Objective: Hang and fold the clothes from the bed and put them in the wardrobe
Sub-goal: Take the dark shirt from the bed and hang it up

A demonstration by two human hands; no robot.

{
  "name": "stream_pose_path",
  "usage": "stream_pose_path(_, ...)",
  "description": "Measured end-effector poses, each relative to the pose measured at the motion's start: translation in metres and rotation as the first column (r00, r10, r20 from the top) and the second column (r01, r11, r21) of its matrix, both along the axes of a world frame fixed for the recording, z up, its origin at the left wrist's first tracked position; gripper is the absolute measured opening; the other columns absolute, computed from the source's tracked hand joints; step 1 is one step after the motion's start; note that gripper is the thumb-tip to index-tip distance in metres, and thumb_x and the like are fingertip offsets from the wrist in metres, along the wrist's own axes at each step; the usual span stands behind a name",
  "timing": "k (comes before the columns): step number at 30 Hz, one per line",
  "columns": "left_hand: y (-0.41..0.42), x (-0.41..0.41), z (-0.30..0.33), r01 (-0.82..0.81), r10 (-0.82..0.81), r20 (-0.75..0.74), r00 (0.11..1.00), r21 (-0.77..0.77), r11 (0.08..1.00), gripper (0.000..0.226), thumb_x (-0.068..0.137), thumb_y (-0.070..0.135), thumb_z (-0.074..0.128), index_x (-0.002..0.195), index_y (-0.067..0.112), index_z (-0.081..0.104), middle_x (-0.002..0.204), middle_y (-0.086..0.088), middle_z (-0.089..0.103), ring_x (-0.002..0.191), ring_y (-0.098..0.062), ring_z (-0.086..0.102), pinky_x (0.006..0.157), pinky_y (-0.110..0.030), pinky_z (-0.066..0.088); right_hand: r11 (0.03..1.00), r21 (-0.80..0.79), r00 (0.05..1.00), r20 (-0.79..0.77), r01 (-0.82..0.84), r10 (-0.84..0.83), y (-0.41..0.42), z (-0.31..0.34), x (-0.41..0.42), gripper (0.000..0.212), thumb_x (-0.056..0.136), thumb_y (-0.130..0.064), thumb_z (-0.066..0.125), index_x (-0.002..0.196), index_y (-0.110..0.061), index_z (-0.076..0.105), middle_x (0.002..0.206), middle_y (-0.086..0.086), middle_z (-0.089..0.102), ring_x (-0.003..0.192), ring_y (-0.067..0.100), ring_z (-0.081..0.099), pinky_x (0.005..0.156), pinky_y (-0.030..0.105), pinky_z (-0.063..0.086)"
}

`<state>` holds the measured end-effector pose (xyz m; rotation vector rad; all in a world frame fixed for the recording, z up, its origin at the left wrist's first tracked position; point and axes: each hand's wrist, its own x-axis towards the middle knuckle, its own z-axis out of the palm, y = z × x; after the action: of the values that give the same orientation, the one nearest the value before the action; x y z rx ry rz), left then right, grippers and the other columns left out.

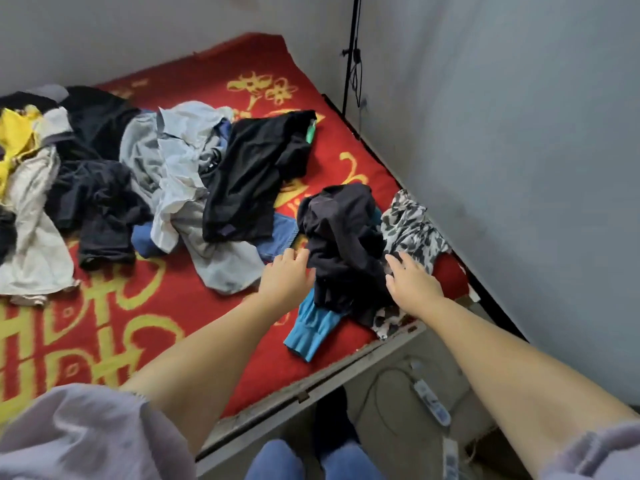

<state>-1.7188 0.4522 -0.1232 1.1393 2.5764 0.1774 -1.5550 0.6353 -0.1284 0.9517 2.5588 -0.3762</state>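
Clothes (pixel 194 174) are left heaped unfolded on the bed (pixel 114 327), while a dark garment (pixel 343 237) is touched, apparently ungripped, by spread fingers of both hands.

Bed (pixel 214 344) in room corner, covered w/ red blanket w/ yellow pattern. Plain grey-white walls (pixel 519 150) behind and at right. Black pole (pixel 349 64) w/ cables stands in corner by the bed. Grey concrete floor (pixel 388 403) at bed edge; white power strip (pixel 431 401) w/ cord lies on it.
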Motion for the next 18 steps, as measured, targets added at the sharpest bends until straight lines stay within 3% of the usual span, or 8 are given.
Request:
stream_pose_path(5, 0.047, -0.026, -0.067, -0.091, 0.094, 0.27, 0.958, -0.024, 0.996, 0.053, 0.097, 0.039, 0.044, 0.143, 0.017, 0.033, 0.137, -0.015, 0.041, 0.121, -0.035, 0.047, 0.094, -0.043, 0.041, 0.979, -0.165, 0.992, -0.024, 0.118, -0.124, 0.024, -0.06, -0.047, 0.058, 0.102, -0.039, 0.033, 0.153, -0.021, 0.014, 0.159, 0.006, 0.012, 0.142, 0.031, 0.023, 0.104, 0.046, 0.038)
stream_pose_path(9, 0.092, -0.048, -0.127, -0.262, 0.213, 0.444, 0.87, 0.051, 0.964, 0.07, 0.093, 0.047, 0.051, 0.15, 0.02, 0.021, 0.147, -0.012, 0.031, 0.131, -0.03, 0.039, 0.101, -0.04, 0.037, 0.953, -0.209, 0.963, -0.112, 0.217, -0.244, 0.032, -0.122, -0.083, 0.079, 0.094, -0.052, 0.046, 0.154, -0.025, 0.001, 0.161, 0.007, 0.003, 0.145, 0.032, 0.013, 0.111, 0.045, 0.028)
stream_pose_path(12, 0.127, -0.065, -0.172, -0.542, 0.372, 0.668, 0.645, 0.057, 0.839, 0.091, 0.086, 0.053, 0.06, 0.153, 0.025, 0.005, 0.155, -0.01, 0.015, 0.141, -0.029, 0.024, 0.111, -0.042, 0.028, 0.929, -0.24, 0.929, -0.172, 0.283, -0.328, 0.04, -0.171, -0.107, 0.095, 0.086, -0.056, 0.058, 0.152, -0.031, -0.007, 0.16, 0.01, -0.001, 0.146, 0.032, 0.009, 0.113, 0.046, 0.024)
stream_pose_path(14, 0.143, -0.067, -0.202, -0.633, 0.407, 0.759, 0.508, 0.008, 0.774, 0.101, 0.081, 0.052, 0.066, 0.153, 0.026, 0.0, 0.156, -0.011, 0.013, 0.143, -0.028, 0.02, 0.113, -0.041, 0.023, 0.915, -0.264, 0.915, -0.185, 0.304, -0.358, 0.038, -0.203, -0.114, 0.093, 0.086, -0.052, 0.061, 0.153, -0.033, -0.001, 0.158, 0.013, 0.009, 0.144, 0.034, 0.014, 0.11, 0.046, 0.028)
stream_pose_path(18, 0.147, -0.057, -0.235, -0.636, 0.453, 0.651, 0.609, 0.06, 0.769, 0.095, 0.078, 0.04, 0.071, 0.15, 0.017, 0.012, 0.143, -0.014, 0.036, 0.135, -0.029, 0.029, 0.113, -0.04, 0.024, 0.959, -0.106, 0.942, -0.182, 0.265, -0.28, 0.032, -0.236, -0.114, 0.062, 0.087, -0.042, 0.06, 0.141, -0.02, 0.038, 0.139, 0.007, 0.043, 0.129, 0.033, 0.033, 0.099, 0.048, 0.039)
